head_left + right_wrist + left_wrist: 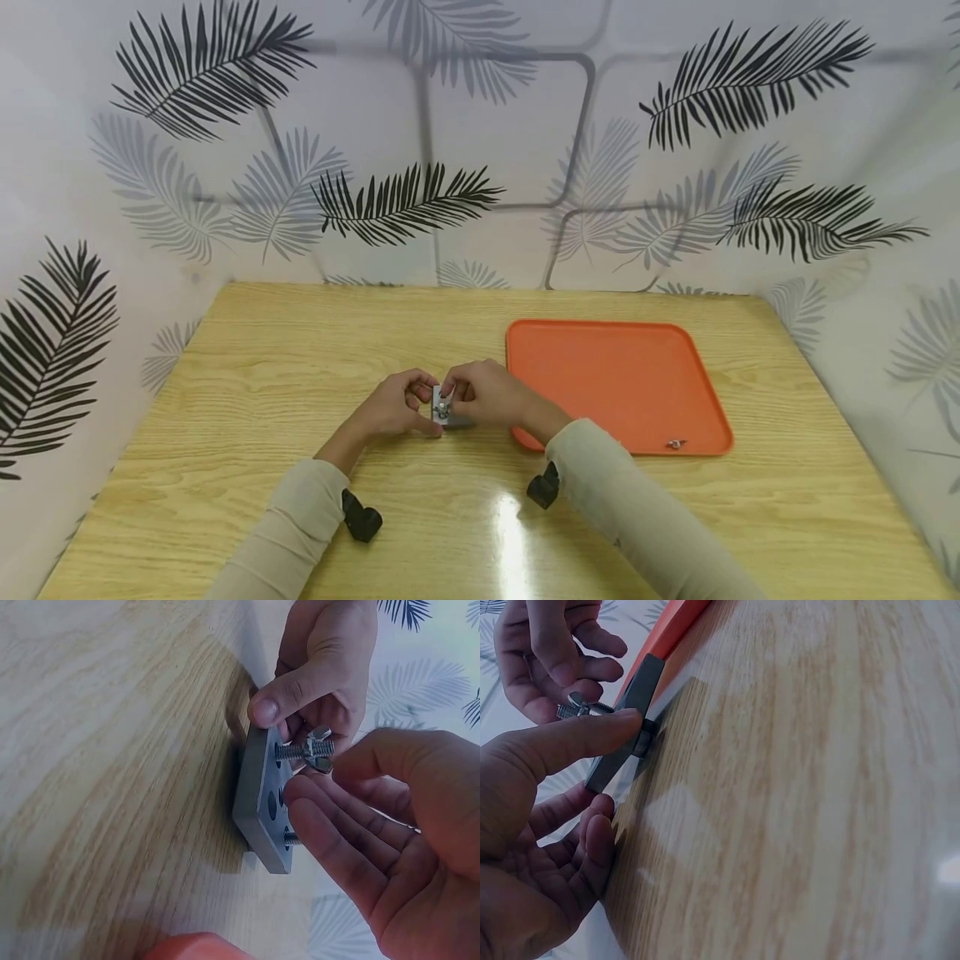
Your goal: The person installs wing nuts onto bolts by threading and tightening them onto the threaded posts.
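A leaf-patterned backdrop rises behind a wood-grained tabletop, where an orange tray lies on the right with a small metal piece, probably another wing nut, near its front edge. The hands meet just left of the tray, over a metal plate pierced with holes. The left hand grips it between thumb and fingers; the right hand has its fingertips at a wing nut partway along a threaded bolt, though whether they pinch it or merely touch a wing cannot be told. The likeliest trouble is the nut binding askew if it is turned at a slant. A slack left-hand hold could let the plate twist along with it. Fingers slipping off the small wings would spoil a turn. The second bolt shows bare thread near the plate, its tip hidden; if nothing secures it, lifting or tilting the plate could let it drop out. Whether the plate's underside hardware rests on the tabletop is unclear.
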{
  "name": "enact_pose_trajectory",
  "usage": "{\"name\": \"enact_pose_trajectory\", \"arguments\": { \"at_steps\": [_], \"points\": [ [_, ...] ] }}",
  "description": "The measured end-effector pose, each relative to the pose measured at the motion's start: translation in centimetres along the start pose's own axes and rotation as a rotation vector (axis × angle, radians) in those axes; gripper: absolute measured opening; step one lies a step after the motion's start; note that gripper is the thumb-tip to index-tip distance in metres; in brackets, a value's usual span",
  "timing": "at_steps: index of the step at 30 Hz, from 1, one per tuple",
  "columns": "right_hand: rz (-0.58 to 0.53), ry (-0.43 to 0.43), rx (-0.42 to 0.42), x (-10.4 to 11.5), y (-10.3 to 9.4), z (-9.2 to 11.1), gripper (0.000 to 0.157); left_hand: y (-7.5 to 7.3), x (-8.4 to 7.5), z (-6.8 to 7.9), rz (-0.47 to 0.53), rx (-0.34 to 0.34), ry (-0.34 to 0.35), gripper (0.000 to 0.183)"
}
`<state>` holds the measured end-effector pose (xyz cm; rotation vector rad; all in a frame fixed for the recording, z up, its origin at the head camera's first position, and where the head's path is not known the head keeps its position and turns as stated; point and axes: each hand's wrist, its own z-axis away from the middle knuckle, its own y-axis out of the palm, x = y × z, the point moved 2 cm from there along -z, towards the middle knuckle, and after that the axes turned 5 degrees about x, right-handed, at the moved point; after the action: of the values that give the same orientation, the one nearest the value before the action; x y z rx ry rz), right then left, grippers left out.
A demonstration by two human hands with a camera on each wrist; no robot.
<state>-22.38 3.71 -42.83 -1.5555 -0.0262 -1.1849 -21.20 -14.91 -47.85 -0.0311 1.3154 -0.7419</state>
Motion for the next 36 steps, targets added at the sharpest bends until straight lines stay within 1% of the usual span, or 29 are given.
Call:
{"name": "enact_pose_trajectory", "arguments": {
  "at_steps": [3,9,12,15,19,25,28,30,32,36],
  "points": [
    [-0.005,-0.003,0.01,-0.02,-0.01,-0.01,0.02,0.02,0.01,-0.02,-0.006,0.0,0.001,0.061],
    [-0.006,-0.014,0.058,0.23,0.21,-0.16,0.031,0.04,0.02,0.0,0.007,-0.002,0.006,0.057],
    [0.01,-0.024,0.064,0.31,0.42,-0.31,0.03,0.04,0.01,0.04,0.005,-0.002,0.016,0.057],
    [0.049,-0.022,0.035,0.37,0.68,-0.44,0.022,0.05,0.04,0.08,0.005,-0.001,0.02,0.057],
    [0.086,-0.004,-0.03,0.56,0.94,-0.43,0.014,0.03,0.06,0.14,0.016,0.002,0.021,0.057],
    [0.096,0.05,-0.103,0.31,0.62,-0.08,0.017,0.14,0.11,0.11,0.015,0.012,0.01,0.059],
    [0.095,0.052,-0.12,0.1,0.45,-0.04,0.015,0.12,0.13,0.11,0.006,0.01,0.003,0.06],
    [0.095,0.039,-0.115,0.03,0.42,-0.06,0.014,0.1,0.11,0.11,0.006,0.01,0.0,0.06],
    [0.083,0.023,-0.091,0.01,0.47,-0.08,0.014,0.07,0.07,0.09,0.0,0.007,-0.002,0.059],
    [0.032,0.019,-0.027,0.01,0.7,-0.07,0.02,0.05,-0.06,0.04,-0.015,0.005,-0.006,0.058]
  ]
}}
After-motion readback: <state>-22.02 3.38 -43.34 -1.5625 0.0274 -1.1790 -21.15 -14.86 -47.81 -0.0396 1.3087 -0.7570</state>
